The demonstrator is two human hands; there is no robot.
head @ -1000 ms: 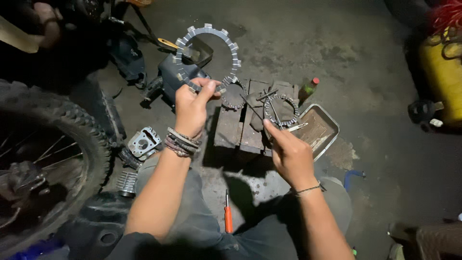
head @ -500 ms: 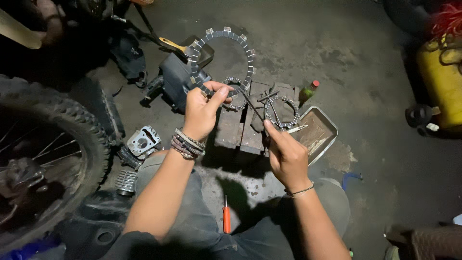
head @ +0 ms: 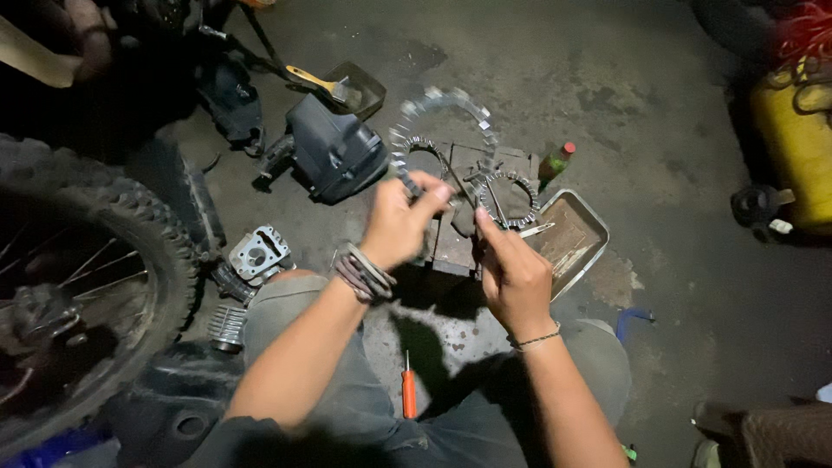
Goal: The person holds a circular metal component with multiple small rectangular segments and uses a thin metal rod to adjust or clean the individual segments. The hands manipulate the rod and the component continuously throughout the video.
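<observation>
Black rubber fills the left edge: a knobby tyre (head: 104,260) with spokes, close against the person's left knee. Just right of it, on the floor, lie a metal cylinder head (head: 258,254) and a finned part (head: 227,327), so the near-left side has little free room. Farther off sit a dark plastic housing (head: 334,152) and a brush (head: 319,83) resting on a dark pan (head: 364,87).

The left hand (head: 400,221) is raised above a wooden block (head: 455,243), fingers closed on the near rim of a toothed ring (head: 442,113); the ring stands up and is blurred, its far arc over the floor beyond the block. The right hand (head: 513,276) is just beside it to the right, thumb and forefinger pinched together toward a second toothed ring (head: 507,199) lying on the block; what they pinch is too small to tell. An orange screwdriver (head: 408,392) lies between the knees.

Right of the block a metal tray (head: 589,227) touches its edge, with a small green bottle (head: 555,163) beyond. The concrete floor (head: 676,130), grey and stained, opens wide from the tray to a yellow can (head: 797,147) at the far right.
</observation>
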